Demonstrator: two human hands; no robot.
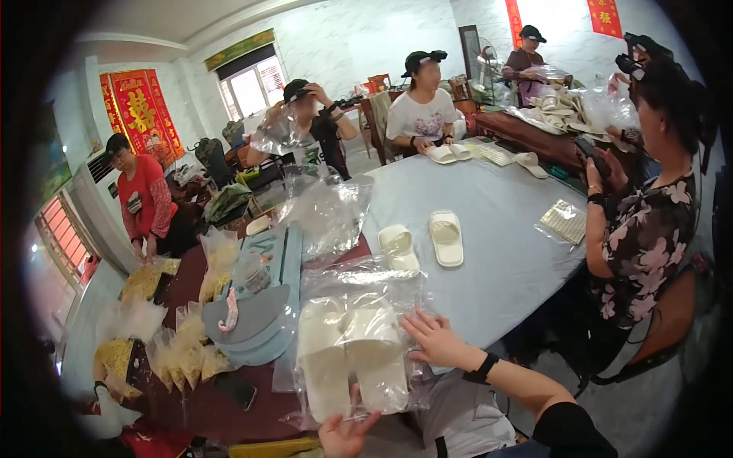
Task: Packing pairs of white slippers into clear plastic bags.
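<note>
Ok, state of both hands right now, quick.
Left hand: at the lower edge of the bagged slippers; grip cannot be told.
Right hand: open, fingers spread, at their right side.

The bagged slippers (pixel 378 347) are at the near left edge of the worktop (pixel 496 282), the left hand (pixel 347 435) at their front end, the right hand (pixel 435 337) by their right side. Behind them on the worktop stand two loose slippers (pixel 446 238) side by side, with crumpled bags (pixel 328 221) to the left. Over right, a flat packet (pixel 565 221) lies near the edge; another pair (pixel 450 153) sits at the far side. Leftward, filled pouches (pixel 188 347) lie behind a phone (pixel 237 389).
</note>
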